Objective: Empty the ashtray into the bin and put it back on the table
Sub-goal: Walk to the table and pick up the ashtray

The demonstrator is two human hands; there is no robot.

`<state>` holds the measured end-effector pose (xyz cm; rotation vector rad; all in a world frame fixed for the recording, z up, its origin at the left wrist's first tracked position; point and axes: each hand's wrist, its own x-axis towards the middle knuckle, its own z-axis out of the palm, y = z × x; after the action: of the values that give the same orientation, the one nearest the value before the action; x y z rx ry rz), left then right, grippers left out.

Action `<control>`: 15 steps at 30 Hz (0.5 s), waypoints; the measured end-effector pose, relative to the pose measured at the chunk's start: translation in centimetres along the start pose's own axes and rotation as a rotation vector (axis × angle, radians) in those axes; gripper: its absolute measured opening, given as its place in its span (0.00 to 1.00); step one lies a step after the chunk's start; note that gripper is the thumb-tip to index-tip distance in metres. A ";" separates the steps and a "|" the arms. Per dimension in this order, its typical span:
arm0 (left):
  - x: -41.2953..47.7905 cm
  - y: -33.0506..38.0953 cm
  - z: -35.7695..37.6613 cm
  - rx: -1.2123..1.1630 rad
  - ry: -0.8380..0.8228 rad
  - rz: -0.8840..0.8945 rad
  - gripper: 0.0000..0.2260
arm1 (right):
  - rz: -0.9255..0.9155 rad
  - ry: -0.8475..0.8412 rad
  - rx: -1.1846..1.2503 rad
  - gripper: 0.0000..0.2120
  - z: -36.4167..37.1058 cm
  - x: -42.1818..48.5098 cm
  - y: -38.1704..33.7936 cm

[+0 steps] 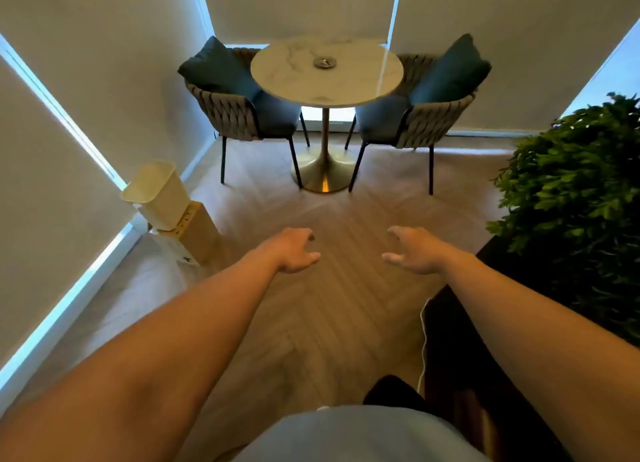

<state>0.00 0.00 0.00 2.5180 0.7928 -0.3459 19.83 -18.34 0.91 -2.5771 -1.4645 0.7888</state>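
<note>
Ashtray [325, 62], small, round and metallic-looking, resting near the centre of a round marble-topped table [367, 80] between two woven armchairs. Likely light and rigid with a smooth, possibly slippery rim; probably best lifted by the rim and kept level so any contents stay in. Well apart from both hands: left hand [294, 250] and right hand [414, 252] outstretched over the wooden floor, fingers loosely spread, holding nothing. Cream bin [156, 194] by the left wall.
</note>
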 end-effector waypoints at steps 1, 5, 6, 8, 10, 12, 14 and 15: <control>-0.3 -0.4 0.4 0.002 -0.029 -0.015 0.26 | 0.012 -0.019 0.008 0.35 0.7 0.1 -0.3; -0.4 -1.9 1.9 -0.021 -0.074 -0.036 0.27 | 0.047 -0.087 0.047 0.34 2.7 0.6 -1.2; -0.2 -2.1 2.2 -0.022 -0.080 -0.038 0.27 | 0.057 -0.093 0.056 0.34 3.0 0.9 -1.4; 0.5 -2.5 2.6 -0.025 -0.090 -0.042 0.26 | 0.070 -0.106 0.073 0.35 3.4 1.7 -1.3; 1.1 -2.9 3.5 -0.024 -0.128 -0.051 0.27 | 0.081 -0.141 0.083 0.35 4.2 2.4 -0.8; 1.9 -3.2 4.2 -0.028 -0.152 -0.060 0.27 | 0.091 -0.178 0.106 0.35 4.9 3.3 -0.3; 3.2 -3.6 4.4 -0.047 -0.159 -0.072 0.27 | 0.089 -0.191 0.128 0.36 5.0 4.7 0.3; 4.0 -3.7 4.4 -0.058 -0.159 -0.078 0.27 | 0.085 -0.193 0.133 0.36 5.0 5.6 0.5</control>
<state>0.57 2.33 -6.60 2.3759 0.8272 -0.5345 20.17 -14.97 -5.77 -2.5376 -1.3035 1.1336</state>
